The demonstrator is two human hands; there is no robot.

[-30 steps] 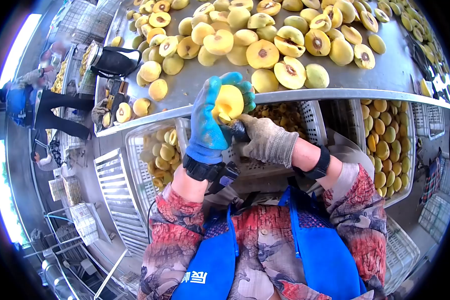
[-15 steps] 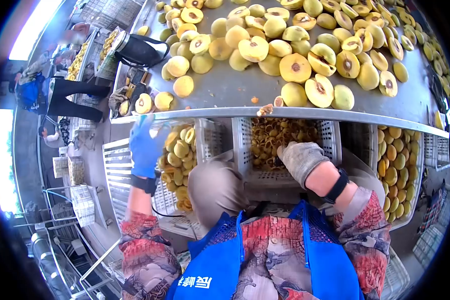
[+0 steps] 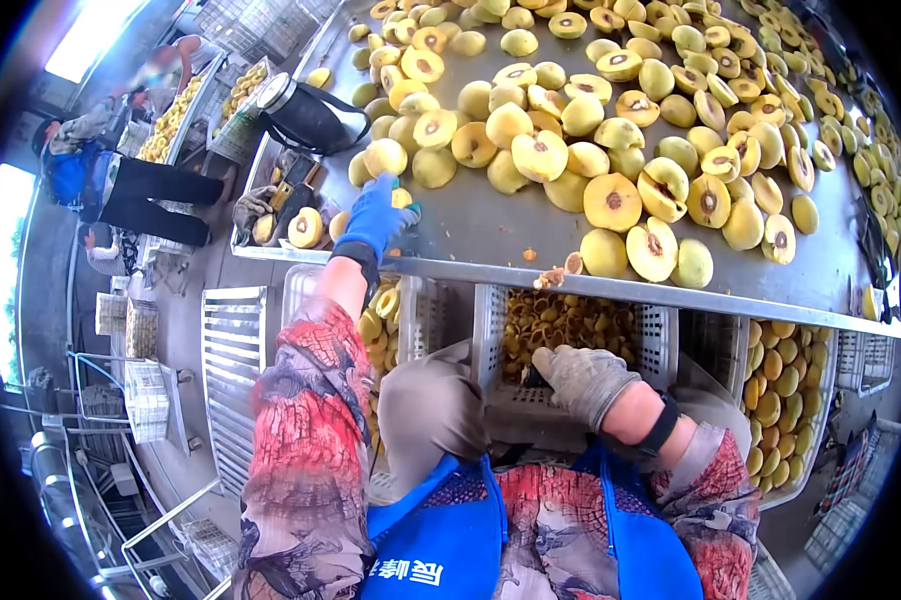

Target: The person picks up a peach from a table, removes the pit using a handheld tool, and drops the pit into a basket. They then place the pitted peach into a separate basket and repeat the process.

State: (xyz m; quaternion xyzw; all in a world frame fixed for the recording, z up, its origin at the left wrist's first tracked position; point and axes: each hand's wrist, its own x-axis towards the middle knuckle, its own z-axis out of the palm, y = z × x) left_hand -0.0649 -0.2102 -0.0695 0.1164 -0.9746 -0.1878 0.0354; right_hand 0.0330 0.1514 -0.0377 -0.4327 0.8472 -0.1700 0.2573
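Observation:
On the metal table [image 3: 450, 235] lie many halved yellow fruits [image 3: 540, 155], some showing brown pits. My left hand [image 3: 372, 222], in a blue glove, is over the table's near edge, its fingers round a yellow fruit half [image 3: 400, 198]. My right hand [image 3: 582, 380], in a grey fabric glove, is curled over the near side of a white crate [image 3: 487, 335] of brown and yellow scraps [image 3: 560, 325]. A small dark item shows at its fingertips, too little of it visible to name.
A black and silver flask [image 3: 305, 112] stands at the table's left, with a grey glove [image 3: 253, 210] nearby. Crates of fruit stand below the table, one at the right [image 3: 832, 400]. People [image 3: 150, 195] are at the far left.
My left hand has moved up from over the left crate to the fruit on the table. My right hand has shifted slightly down and left. The view has tilted a little.

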